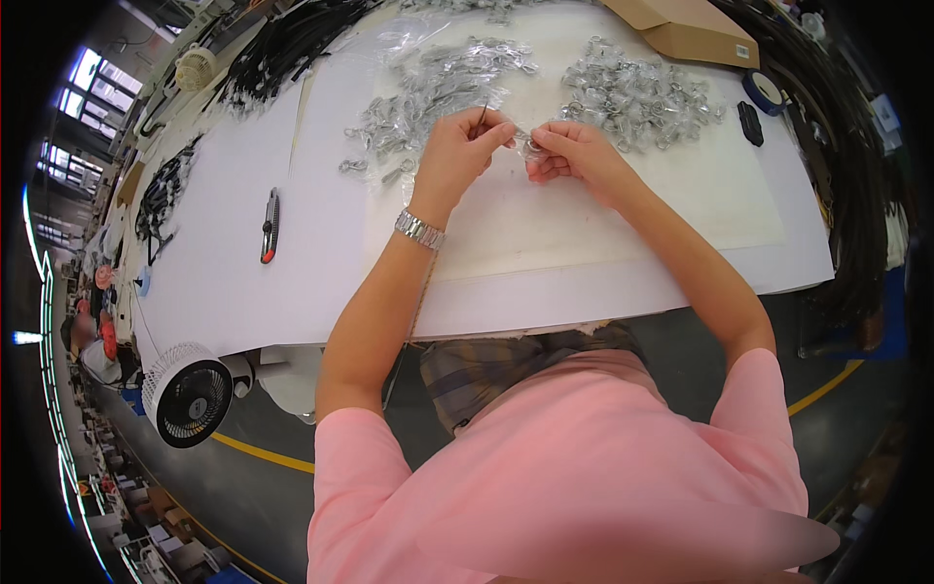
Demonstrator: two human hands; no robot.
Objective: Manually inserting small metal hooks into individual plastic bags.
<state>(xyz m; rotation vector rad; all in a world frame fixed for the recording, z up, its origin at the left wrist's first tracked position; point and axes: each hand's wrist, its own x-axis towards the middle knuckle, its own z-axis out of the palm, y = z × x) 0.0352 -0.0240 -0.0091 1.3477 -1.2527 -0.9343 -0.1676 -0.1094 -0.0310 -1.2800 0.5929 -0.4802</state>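
Observation:
My left hand (459,148) and my right hand (569,151) meet over the middle of the white table (243,282). Between their fingertips they pinch a small clear plastic bag with a metal piece (525,143). A thin dark stick pokes up from my left hand's fingers. A metal watch band (419,230) sits on my left wrist. Just behind my left hand lies a heap of small clear bags with metal parts (428,92). A second heap of shiny metal parts (637,97) lies behind my right hand.
A red and black utility knife (269,226) lies on the table at left. Cardboard boxes (696,29), a blue tape roll (766,91) and a small black object (750,124) sit at the far right. Black cable bundles (282,49) lie far left. A white fan (187,394) stands below the table's edge.

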